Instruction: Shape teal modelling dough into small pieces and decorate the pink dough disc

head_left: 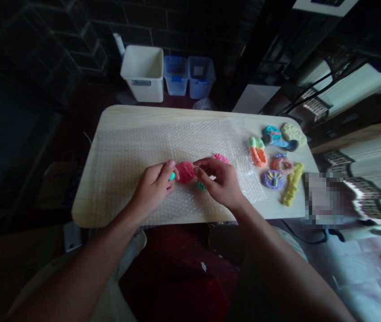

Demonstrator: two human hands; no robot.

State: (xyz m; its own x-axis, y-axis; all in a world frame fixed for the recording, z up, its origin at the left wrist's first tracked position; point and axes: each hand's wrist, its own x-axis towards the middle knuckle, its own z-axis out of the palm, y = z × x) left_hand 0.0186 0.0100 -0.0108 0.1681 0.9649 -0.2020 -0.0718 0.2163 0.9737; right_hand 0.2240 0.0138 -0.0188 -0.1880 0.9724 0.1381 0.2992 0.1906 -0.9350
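Holding grn bit (172, 176), L grip (154, 182).

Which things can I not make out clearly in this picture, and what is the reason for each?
- Turquoise piece, head view: its full shape is covered by the left hand.
- Green piece, head view: partly behind the right hand.
- Pink piece, head view: lower part behind the right hand.
- Pixelated patch, head view: blurred out.
- White object, head view: cut off by the top edge.
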